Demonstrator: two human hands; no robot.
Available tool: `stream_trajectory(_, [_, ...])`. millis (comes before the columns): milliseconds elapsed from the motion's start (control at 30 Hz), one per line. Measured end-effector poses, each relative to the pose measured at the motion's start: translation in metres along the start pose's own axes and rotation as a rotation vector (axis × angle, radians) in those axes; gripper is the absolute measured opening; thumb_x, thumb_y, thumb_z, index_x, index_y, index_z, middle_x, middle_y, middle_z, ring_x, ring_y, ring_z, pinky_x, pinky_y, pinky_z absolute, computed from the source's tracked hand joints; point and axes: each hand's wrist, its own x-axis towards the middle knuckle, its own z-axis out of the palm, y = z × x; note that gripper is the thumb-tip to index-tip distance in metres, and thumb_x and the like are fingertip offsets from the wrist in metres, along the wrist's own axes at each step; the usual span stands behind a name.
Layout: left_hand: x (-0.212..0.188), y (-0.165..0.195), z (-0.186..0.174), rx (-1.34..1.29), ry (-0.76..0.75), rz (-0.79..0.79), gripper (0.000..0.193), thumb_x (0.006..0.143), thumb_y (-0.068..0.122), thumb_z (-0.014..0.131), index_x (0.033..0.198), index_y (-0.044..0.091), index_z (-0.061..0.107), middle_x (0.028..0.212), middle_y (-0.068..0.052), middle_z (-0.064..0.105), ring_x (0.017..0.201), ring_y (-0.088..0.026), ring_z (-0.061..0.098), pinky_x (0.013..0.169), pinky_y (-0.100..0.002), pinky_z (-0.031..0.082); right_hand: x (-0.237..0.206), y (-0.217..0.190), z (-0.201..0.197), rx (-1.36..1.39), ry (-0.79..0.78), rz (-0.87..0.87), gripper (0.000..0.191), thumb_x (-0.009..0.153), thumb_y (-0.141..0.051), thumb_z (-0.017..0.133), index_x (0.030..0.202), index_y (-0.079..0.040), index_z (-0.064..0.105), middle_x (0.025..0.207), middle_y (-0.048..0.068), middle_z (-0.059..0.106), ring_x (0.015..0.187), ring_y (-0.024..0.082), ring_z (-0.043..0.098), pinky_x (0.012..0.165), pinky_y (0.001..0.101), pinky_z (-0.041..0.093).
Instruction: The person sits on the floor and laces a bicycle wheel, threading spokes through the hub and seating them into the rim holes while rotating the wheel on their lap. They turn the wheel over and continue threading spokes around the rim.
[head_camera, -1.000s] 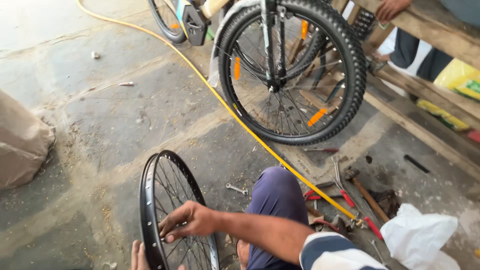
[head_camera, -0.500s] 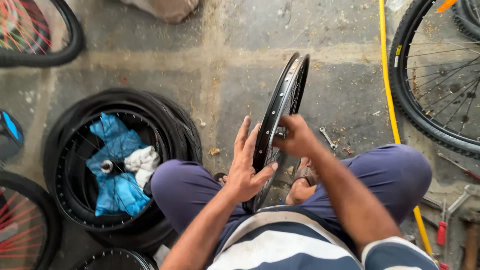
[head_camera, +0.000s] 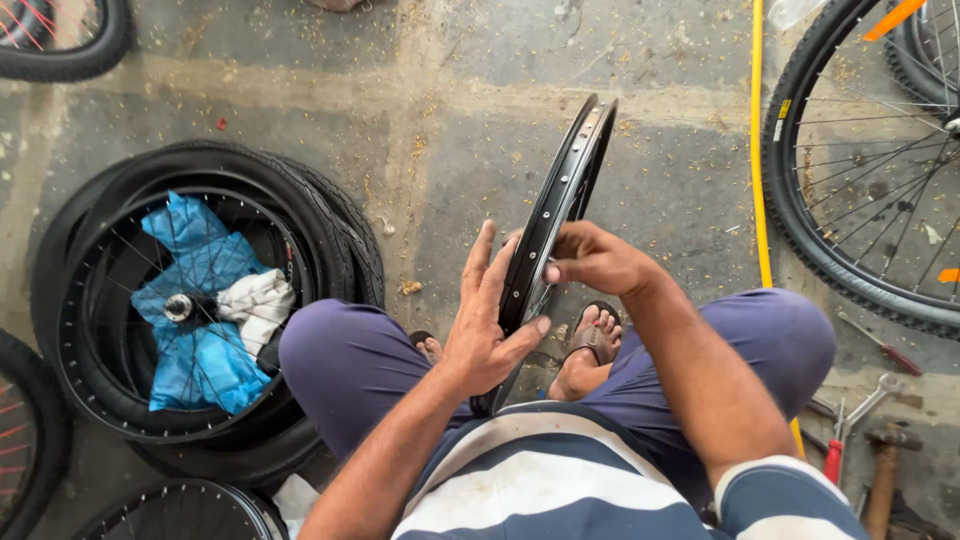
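Head view showed the bare black rim (head_camera: 560, 200) upright between the knees, left hand (head_camera: 485, 320) flat against it, right hand's (head_camera: 595, 258) fingers pinching its edge; a loosened pinch could tip it onto the sandalled foot (head_camera: 590, 345).

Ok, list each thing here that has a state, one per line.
Bare rim: upright on edge, no tyre.
Left hand: flat against the rim's side.
Right hand: fingers pinching at the rim.
Stacked tyres: lying flat.
Blue bag: crumpled inside the wheel.
Yellow hose: lying on floor.
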Motion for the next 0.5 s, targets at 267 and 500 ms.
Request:
stream_trajectory(267, [-0.001,0.006,0.005,0.026,0.008,-0.001,0.092,0.088,0.026,0.077,0.162,0.006,0.026,0.173,-0.026,0.016,0.161,-0.044,0.021,0.128,-0.051,0.027,0.012,0.038,0.047,-1.112,0.915,-0.825,0.031,0.079,-0.01,0.086,0.089,-0.007,0.057,0.091,0.014,0.069,0.095,0.027,0.07,0.083,0.0381,0.056])
stream_trajectory(500, [0.056,0.008,-0.014,-0.026,-0.054,0.001,0.106,0.079,0.034,0.086,0.158,-0.001,0.025,0.158,-0.029,0.04,0.148,-0.039,0.042,0.12,-0.045,0.034,-0.01,0.037,0.029,-0.837,0.567,-0.65,0.027,0.092,-0.013,0.074,0.111,0.002,0.062,0.108,0.018,0.07,0.089,0.026,0.073,0.077,0.0327,0.057])
